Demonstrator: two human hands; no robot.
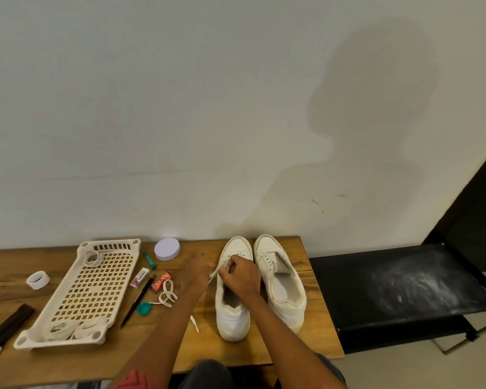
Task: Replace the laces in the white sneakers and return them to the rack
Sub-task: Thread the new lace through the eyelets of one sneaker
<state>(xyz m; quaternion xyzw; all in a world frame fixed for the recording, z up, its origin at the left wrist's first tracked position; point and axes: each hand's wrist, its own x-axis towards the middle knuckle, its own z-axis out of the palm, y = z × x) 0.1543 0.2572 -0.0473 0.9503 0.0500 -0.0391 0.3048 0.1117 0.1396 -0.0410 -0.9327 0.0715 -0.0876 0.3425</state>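
Lace (215, 272) in right grip (237, 273).

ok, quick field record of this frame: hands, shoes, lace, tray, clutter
left hand: motion-blurred beside the left sneaker, grip unclear
right hand: over the left sneaker, pinches the lace near the eyelets
right sneaker: unlaced, side by side with the left one
lace tail: loops on the table left of the shoes
tray: perforated, holds coiled laces
clutter: tape roll, round lid, black pen
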